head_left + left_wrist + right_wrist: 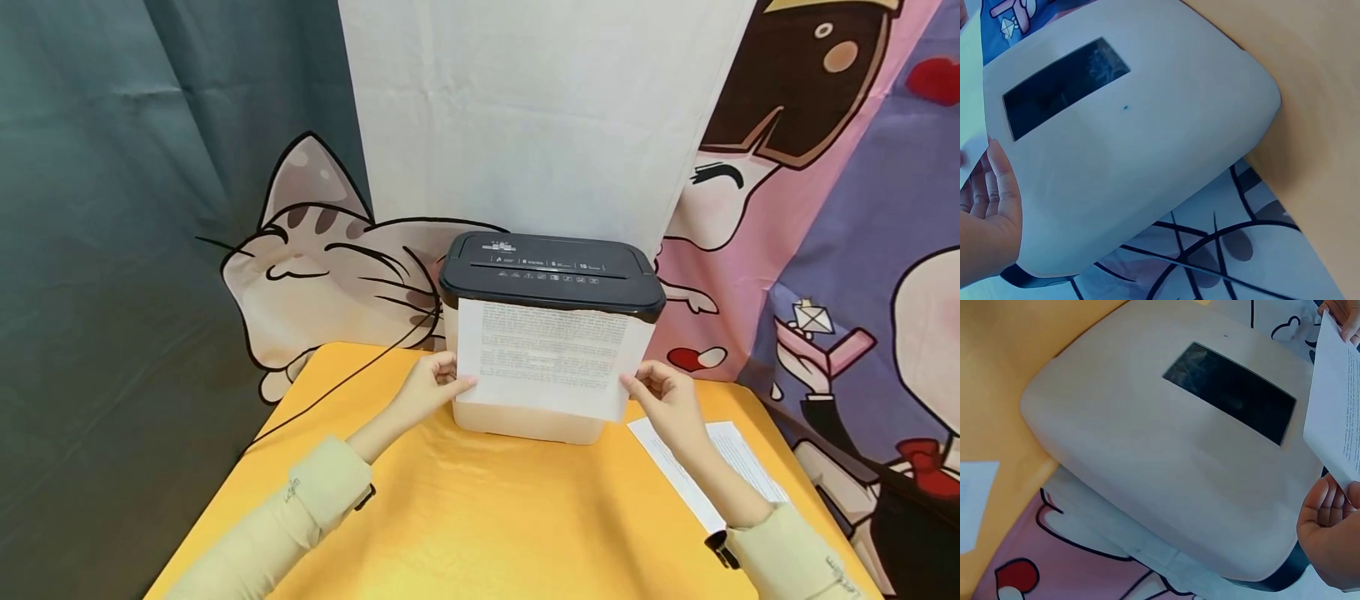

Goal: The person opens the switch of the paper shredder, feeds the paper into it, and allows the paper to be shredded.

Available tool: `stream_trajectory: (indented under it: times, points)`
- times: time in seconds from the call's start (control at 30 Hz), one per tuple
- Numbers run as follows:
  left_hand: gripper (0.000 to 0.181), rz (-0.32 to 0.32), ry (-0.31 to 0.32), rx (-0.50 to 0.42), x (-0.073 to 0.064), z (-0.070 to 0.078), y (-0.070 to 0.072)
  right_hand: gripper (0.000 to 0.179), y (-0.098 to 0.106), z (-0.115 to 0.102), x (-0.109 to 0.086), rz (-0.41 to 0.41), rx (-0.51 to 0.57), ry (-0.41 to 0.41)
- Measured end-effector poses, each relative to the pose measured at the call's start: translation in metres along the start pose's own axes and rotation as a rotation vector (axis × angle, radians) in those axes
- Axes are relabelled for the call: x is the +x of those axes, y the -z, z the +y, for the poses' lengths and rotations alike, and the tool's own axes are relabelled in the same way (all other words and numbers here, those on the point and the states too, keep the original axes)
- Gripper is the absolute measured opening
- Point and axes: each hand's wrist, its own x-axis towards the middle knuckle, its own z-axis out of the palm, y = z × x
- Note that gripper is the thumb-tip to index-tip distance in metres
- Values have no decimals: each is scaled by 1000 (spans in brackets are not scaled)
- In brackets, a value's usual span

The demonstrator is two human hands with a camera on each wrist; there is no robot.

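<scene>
Between my two hands a printed sheet of paper (551, 358) spans the front of a paper shredder. My left hand (435, 386) pinches its left edge with thumb and fingers; my right hand (663, 400) pinches the lower right edge. The shredder has a black lid (551, 271) with a long slot and printed icons, over a white bin (525, 423). In the head view the sheet's upper edge overlaps the front of the lid. Both wrist views show the bin's dark window (1066, 87), which the sheet hides from the head view.
More printed sheets (678, 479) lie on the yellow table (480, 517), partly under my right forearm. A black cord (337, 387) runs from the shredder to the table's left edge. A cartoon-printed curtain (540, 108) hangs close behind the shredder.
</scene>
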Motion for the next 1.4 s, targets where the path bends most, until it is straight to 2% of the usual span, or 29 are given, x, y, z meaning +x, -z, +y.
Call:
stream_trajectory:
  times: [0.23, 0.43, 0.7, 0.83, 1.07, 1.4]
  points:
    - [20, 0, -54, 2, 11, 15, 8, 8, 7, -14, 14, 10, 15, 54]
    - [24, 12, -69, 11, 14, 27, 15, 11, 9, -24, 17, -3, 3, 71]
    - [29, 36, -86, 37, 20, 40, 24, 9, 12, -41, 30, 20, -78, 139]
    - [29, 40, -92, 52, 28, 51, 29, 10, 16, -52, 42, 43, -91, 161]
    - [29, 62, -107, 98, 47, 70, 36, 10, 23, -63, 55, 24, -19, 154]
    - [21, 83, -116, 44, 68, 86, 49, 10, 25, -72, 74, 42, -5, 170]
